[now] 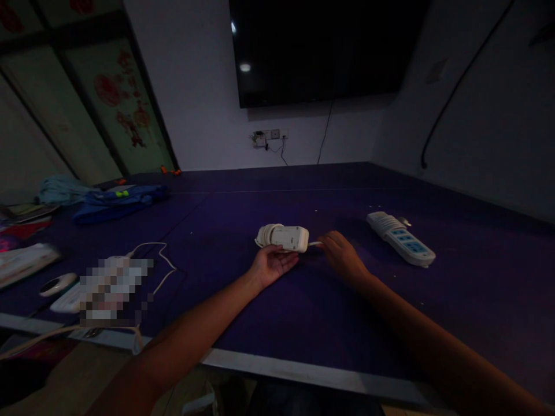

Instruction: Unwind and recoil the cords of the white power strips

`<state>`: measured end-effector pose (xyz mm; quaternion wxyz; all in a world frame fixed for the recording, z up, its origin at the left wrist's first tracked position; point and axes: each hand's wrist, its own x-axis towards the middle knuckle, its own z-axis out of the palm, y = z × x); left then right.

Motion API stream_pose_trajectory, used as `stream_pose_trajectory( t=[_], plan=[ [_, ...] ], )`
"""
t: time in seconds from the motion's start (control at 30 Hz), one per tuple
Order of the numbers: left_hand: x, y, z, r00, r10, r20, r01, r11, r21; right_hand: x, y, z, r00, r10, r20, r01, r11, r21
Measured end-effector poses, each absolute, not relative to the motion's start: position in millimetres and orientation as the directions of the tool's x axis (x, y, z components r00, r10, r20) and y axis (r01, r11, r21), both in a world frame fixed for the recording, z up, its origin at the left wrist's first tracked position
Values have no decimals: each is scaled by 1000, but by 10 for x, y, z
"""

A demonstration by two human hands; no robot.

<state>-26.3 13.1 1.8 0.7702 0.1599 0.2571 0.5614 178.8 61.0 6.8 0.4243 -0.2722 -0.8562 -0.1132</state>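
Power strip [284,237], white, with its cord coiled at the left end: lies on the purple table [303,312], near the middle, straight ahead of me. My left hand [272,264] sits palm up just under its near edge, fingers loosely open and touching the strip's underside; it cradles rather than grips. My right hand [342,254] is at the strip's right end, thumb and forefinger pinched on a short white cord end [315,244] that sticks out there. Both my forearms stretch across the table from the near edge.

Second strip [401,238]: white with blue sockets, lying flat and aslant to the right, well apart from my right hand.

Third strip [113,283]: at the left near corner, partly blurred, its white cord [158,263] looping over the tabletop.

Small white oval device [56,284]: beside that strip, to the left.

Blue cloth [117,202]: heaped at the far left of the table; a paler bundle [60,189] is just behind it.

Dark screen [325,49]: mounted on the far wall above the table. Wall sockets [269,136] below it, with black leads hanging down.
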Motion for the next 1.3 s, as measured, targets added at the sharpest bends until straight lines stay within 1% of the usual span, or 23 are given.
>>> stream_pose_trajectory(
  t=[0.1,0.27,0.33,0.43,0.53,0.6,0.7,0.87,1.0,1.13,1.3],
  plan=[
    [-268,119,7,246,948,-202,-785,317,532,1784,552,107,-508,382,772,555,831,-46],
    [-291,88,21,299,938,-174,-792,346,504,1780,468,134,-534,363,764,530,847,-32],
    [-301,86,39,324,931,-168,-791,364,492,1774,463,114,-531,339,776,530,848,-8],
    [-306,100,61,345,920,-188,-766,391,510,1756,453,88,-549,277,788,507,860,51],
    [-305,112,61,348,919,-184,-762,392,516,1727,414,95,-610,236,756,462,882,97],
    [-309,109,52,351,921,-168,-769,386,509,1707,391,107,-650,230,724,444,888,116],
    [-325,91,37,379,914,-144,-761,397,513,1700,405,106,-663,257,703,476,870,130],
    [-344,52,22,482,875,-50,-730,432,530,1756,519,83,-570,394,721,653,749,107],
    [-329,10,43,516,857,-1,-715,432,549,1814,564,120,-569,476,671,719,684,124],
    [-311,-19,84,506,863,17,-705,402,584,1896,581,180,-579,466,669,729,664,168],
    [-317,-13,83,561,828,-20,-670,467,577,1987,604,211,-572,425,702,721,669,183]
  ],
)
